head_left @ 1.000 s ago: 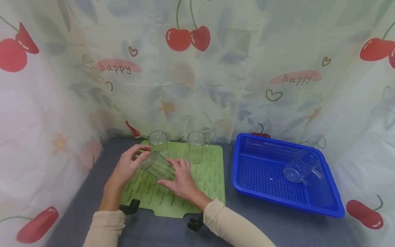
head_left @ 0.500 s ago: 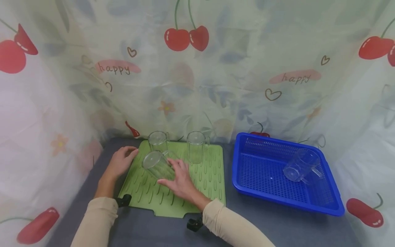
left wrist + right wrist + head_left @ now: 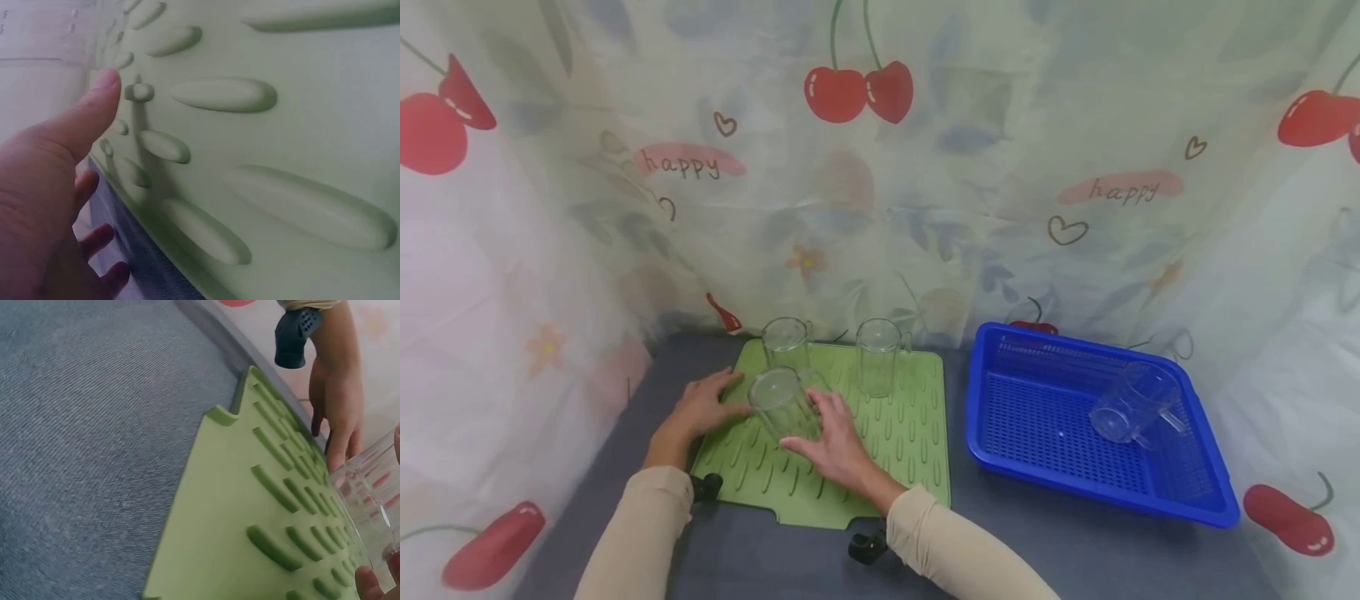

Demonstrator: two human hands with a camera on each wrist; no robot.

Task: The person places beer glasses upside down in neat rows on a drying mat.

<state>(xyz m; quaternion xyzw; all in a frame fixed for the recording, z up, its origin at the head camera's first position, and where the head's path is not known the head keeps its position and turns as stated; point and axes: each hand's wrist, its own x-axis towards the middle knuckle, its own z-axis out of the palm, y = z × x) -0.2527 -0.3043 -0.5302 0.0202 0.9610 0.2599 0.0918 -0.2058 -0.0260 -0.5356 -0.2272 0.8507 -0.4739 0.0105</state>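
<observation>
My right hand (image 3: 838,442) grips a clear glass mug (image 3: 778,400) from its right side. The mug leans slightly, base up, over the left half of a green ridged drying mat (image 3: 910,450). In the right wrist view, part of that mug (image 3: 375,494) shows at the right edge, between fingertips. My left hand (image 3: 703,407) lies at the mat's left edge, close to the mug, holding nothing. Its thumb and loose fingers show beside the ridges in the left wrist view. Behind stand two more glass mugs, one at back left (image 3: 785,337) and one at back centre (image 3: 877,358).
A blue plastic basket (image 3: 1037,475) sits right of the mat, with another glass mug (image 3: 1131,404) lying inside. The dark grey table (image 3: 737,558) runs beneath everything. A cherry-print curtain (image 3: 955,208) encloses the back and sides.
My left hand lets go of the mug and draws back left, then comes slightly back toward it. The mug in my right hand has tipped more upright.
</observation>
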